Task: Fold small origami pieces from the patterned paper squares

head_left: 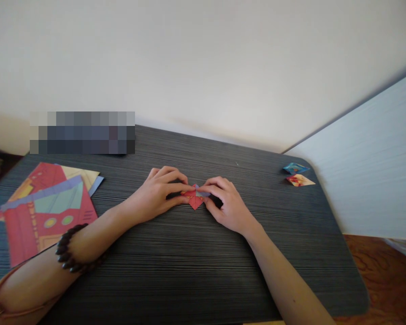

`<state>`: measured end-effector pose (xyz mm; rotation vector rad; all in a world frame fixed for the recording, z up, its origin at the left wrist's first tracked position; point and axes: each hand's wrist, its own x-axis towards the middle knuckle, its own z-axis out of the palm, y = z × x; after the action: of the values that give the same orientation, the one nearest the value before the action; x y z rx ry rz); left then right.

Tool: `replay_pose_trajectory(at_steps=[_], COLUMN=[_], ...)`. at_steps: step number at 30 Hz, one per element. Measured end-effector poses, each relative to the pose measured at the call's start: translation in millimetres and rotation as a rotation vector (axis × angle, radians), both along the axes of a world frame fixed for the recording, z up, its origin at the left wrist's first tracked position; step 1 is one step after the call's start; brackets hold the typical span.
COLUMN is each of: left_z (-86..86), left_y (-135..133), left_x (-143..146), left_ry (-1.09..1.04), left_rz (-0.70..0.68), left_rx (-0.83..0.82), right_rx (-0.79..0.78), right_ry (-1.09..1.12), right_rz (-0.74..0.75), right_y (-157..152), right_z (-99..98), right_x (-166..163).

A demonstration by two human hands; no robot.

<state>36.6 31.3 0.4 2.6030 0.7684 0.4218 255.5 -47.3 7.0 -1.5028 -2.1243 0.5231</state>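
Between my two hands, over the middle of the dark table, is a small folded paper (195, 201), mostly red with a bluish-grey part. Its lower end comes to a point towards me. My left hand (164, 192) pinches its left side between thumb and fingers. On the other side, my right hand (225, 198) grips the right edge, thumb below and fingertips above. The fingertips cover parts of both side corners. A dark bead bracelet circles my left wrist.
Patterned paper sheets (64, 203) lie overlapping at the left, partly under my left forearm. Two folded paper pieces, one blue (295, 169) and one cream and red (301, 180), sit near the right edge of the table (311, 253). A blurred-out object (84, 135) stands at the back left, before the wall.
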Motion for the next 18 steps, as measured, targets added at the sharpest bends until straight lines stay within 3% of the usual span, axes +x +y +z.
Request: replay_pose_trajectory(at_steps=[4, 8, 12, 18], left_z=[-4.2, -0.5, 4.7, 7.3], left_y=[2.6, 0.7, -3.2, -5.2], left_x=[0.6, 2.6, 5.2, 9.4], left_ry=[-0.082, -0.13, -0.189, -0.195], left_rz=[-0.059, -0.049, -0.102, 0.108], left_rx=[0.026, 0.018, -0.101, -0.239], right_rx=[0.017, 0.072, 0.068, -0.053], right_ry=[-0.021, 0.054, 0.223, 0.396], right_rz=[0.073, 0.017, -0.053, -0.118], right_y=[-0.1, 1.7, 2.4, 2.5], right_z=[-0.1, -5.8, -8.2, -7.8], right_x=[3.0, -0.1, -0.4, 1.4])
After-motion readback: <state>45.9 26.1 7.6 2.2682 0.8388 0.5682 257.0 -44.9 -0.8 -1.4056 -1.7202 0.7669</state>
